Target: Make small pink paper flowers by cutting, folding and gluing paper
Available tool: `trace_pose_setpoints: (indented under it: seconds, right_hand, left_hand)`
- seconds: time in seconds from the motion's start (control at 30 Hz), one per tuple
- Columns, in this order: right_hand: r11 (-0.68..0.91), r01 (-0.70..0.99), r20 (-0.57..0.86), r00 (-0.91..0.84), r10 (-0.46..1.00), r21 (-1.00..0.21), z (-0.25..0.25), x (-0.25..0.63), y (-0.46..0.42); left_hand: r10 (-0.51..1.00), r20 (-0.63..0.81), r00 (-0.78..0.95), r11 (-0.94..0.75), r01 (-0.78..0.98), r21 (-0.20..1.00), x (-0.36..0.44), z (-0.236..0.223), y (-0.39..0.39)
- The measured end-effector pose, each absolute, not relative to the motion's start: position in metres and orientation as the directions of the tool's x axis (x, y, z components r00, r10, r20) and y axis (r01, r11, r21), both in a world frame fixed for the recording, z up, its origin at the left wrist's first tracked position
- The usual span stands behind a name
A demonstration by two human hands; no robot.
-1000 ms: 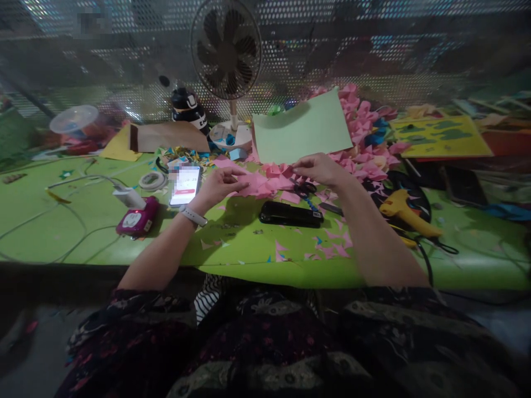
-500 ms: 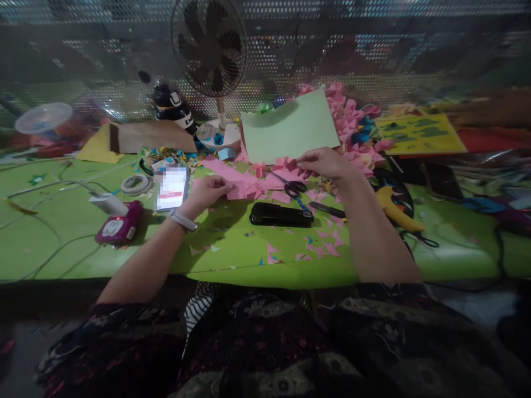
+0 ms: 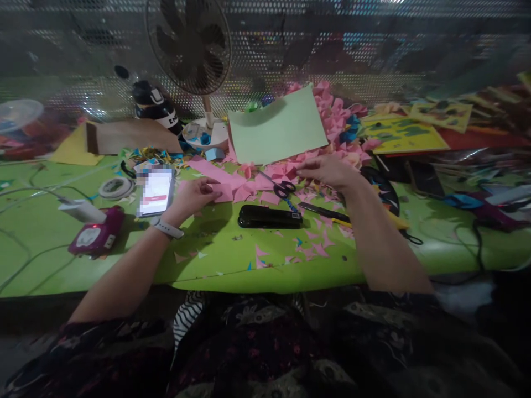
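Left hand (image 3: 193, 197) at the pink paper (image 3: 224, 192), right hand (image 3: 327, 169) by pink pieces (image 3: 286, 168); can't tell what either grip holds. Stapler (image 3: 269, 216) lies close (scissors (image 3: 284, 189) too), presumably for quick reach.

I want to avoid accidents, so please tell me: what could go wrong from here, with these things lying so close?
The scissors lie at the pink paper, between the left hand and right hand; a finger might meet a blade. The phone lies close beside the left wrist and could be nudged.
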State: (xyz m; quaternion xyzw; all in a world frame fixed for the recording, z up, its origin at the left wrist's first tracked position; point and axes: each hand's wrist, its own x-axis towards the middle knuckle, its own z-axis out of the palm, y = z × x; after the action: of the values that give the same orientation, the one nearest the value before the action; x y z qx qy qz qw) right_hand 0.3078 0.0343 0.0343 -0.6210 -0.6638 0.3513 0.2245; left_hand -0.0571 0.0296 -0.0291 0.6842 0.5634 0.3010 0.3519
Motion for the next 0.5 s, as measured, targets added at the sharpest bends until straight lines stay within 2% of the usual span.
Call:
trace_pose_setpoints:
  seconds: [0.17, 0.2, 0.3, 0.4, 0.5]
  right_hand:
    - [0.03, 0.679, -0.113, -0.165, 0.98, -0.733, 0.037, 0.307, 0.033]
    - [0.029, 0.666, -0.102, -0.157, 0.982, -0.745, 0.036, 0.308, 0.033]
    - [0.043, 0.614, -0.075, -0.165, 0.983, -0.788, 0.028, 0.309, 0.032]
    - [0.07, 0.594, -0.069, -0.209, 0.975, -0.801, 0.021, 0.311, 0.029]
    - [0.081, 0.6, -0.067, -0.221, 0.973, -0.796, 0.02, 0.315, 0.025]
  left_hand:
    - [0.935, 0.317, 0.158, -0.325, 0.739, 0.591, -0.048, -0.014, 0.023]
    - [0.925, 0.329, 0.189, -0.352, 0.752, 0.557, -0.042, -0.01, 0.022]
    - [0.906, 0.179, 0.383, -0.417, 0.74, 0.528, -0.016, 0.005, 0.024]
    - [0.787, 0.048, 0.615, -0.553, 0.669, 0.496, 0.018, 0.016, 0.034]
    - [0.68, -0.009, 0.734, -0.656, 0.614, 0.439, 0.047, 0.018, 0.048]
